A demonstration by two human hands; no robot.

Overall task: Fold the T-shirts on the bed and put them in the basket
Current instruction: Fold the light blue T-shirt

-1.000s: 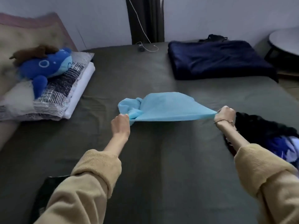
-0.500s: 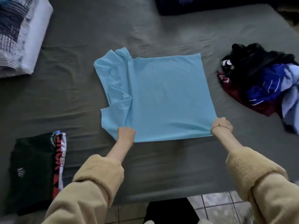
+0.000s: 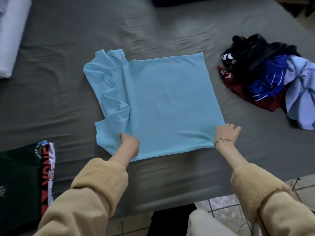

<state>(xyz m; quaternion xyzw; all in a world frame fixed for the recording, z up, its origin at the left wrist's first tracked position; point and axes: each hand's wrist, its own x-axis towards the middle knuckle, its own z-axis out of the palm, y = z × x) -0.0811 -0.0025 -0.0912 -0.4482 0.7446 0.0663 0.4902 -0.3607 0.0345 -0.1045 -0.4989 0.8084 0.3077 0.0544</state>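
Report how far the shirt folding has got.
Done: a folded stack lies at the bed's left edge. In hand: the light blue shirt is spread flat, left hand and right hand gripping its near edge. Left: the unfolded pile on the right. No basket is in view.

A grey-sheeted bed point(image 3: 68, 82) carries a light blue T-shirt point(image 3: 162, 103) spread flat at its middle. A heap of unfolded clothes point(image 3: 272, 79) lies to the right, folded shirts point(image 3: 22, 181) at the near left, and a white pillow point(image 3: 12, 36) far left.
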